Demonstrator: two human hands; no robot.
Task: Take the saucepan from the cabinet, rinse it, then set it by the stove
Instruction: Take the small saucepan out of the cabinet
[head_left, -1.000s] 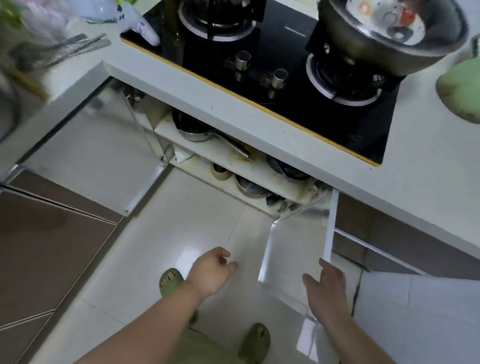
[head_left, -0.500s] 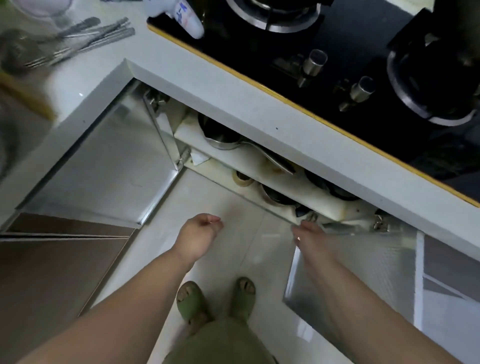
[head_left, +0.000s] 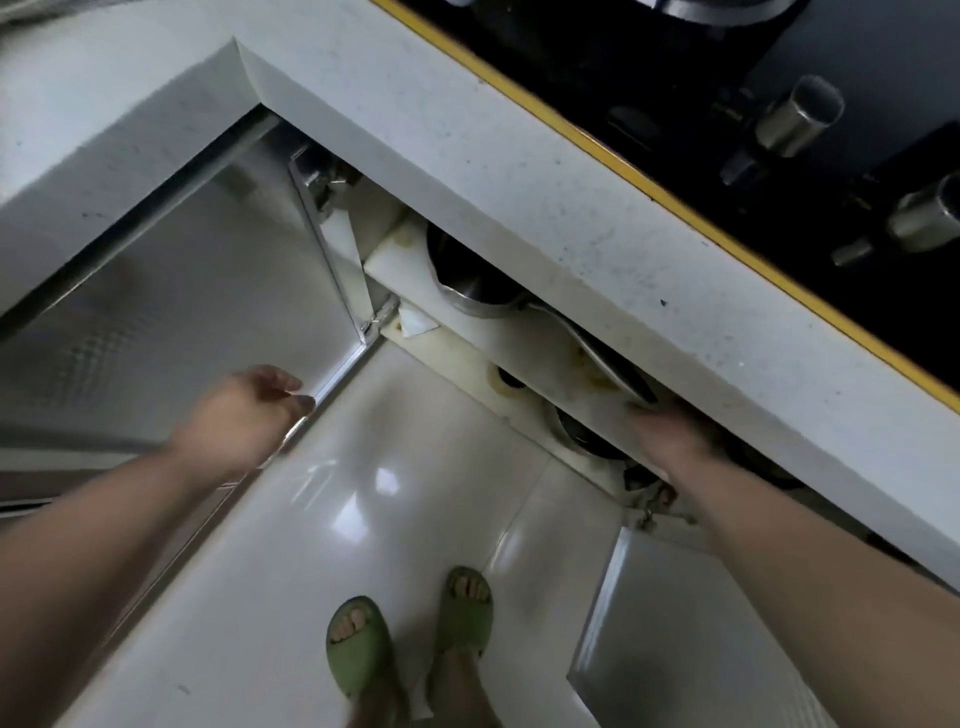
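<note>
**Reaching into the open cabinet under the stove**

Reaching forward, the right hand (head_left: 670, 436) is at the front edge of the upper shelf (head_left: 524, 338), right at the tip of the saucepan's long metal handle (head_left: 602, 353). Its fingers go under the tabletop (head_left: 519, 171) overhang and are blurred, so I cannot tell whether they have closed on the handle or only touch it.

The saucepan (head_left: 478, 291) sits on that upper shelf toward the left end, its steel bowl partly hidden by the tabletop, the handle running right along the shelf.

The left hand (head_left: 244, 415) is near the lower edge of the open left cabinet door (head_left: 197, 291). Its fingers (head_left: 298, 400) are loosely curled and hold nothing; contact with the door's metal trim cannot be made out.

The right cabinet door (head_left: 675, 623) stands open below the right forearm. On the lower shelf a round metal pot (head_left: 576, 436) and a roll of tape (head_left: 506, 379) show, both half hidden. Above, the black stove (head_left: 675, 78) with a yellow border carries two metal knobs (head_left: 800, 114). Two feet in green slippers (head_left: 358, 644) stand on the glossy white floor tiles (head_left: 363, 493).
</note>
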